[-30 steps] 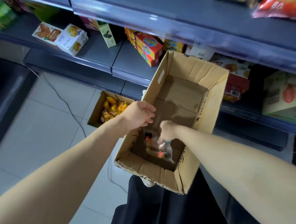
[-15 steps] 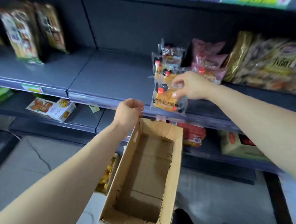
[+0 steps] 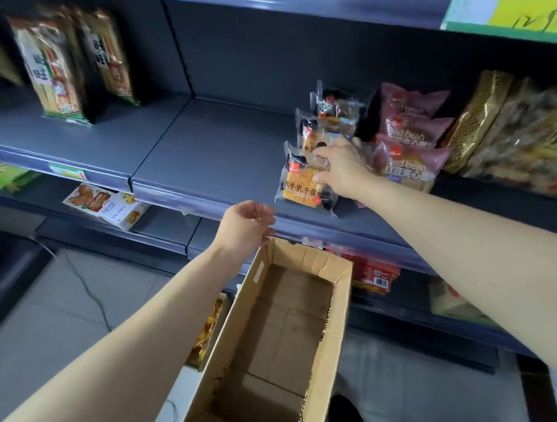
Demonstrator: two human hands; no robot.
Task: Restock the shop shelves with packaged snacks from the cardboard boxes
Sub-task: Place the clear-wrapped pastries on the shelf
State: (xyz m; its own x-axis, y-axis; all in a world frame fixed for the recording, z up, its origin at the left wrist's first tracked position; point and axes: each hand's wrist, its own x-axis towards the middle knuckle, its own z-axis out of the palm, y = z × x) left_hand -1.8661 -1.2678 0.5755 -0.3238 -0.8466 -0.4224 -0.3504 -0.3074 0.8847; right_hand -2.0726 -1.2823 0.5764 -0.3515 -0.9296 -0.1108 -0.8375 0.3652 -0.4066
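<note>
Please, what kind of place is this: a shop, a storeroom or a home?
Most likely a small shop: metal shelves with a label on the front edge, rows of snack packets, and an open cardboard box for restocking.

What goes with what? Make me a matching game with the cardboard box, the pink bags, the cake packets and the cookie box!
1 brown cardboard box
2 pink plastic snack bags
3 clear-wrapped orange cake packets
4 white cardboard cookie box

A on the lower shelf
B empty
C in the grip of the right hand
D right of the cake packets

Pairs: 1-B, 2-D, 3-C, 4-A.
</note>
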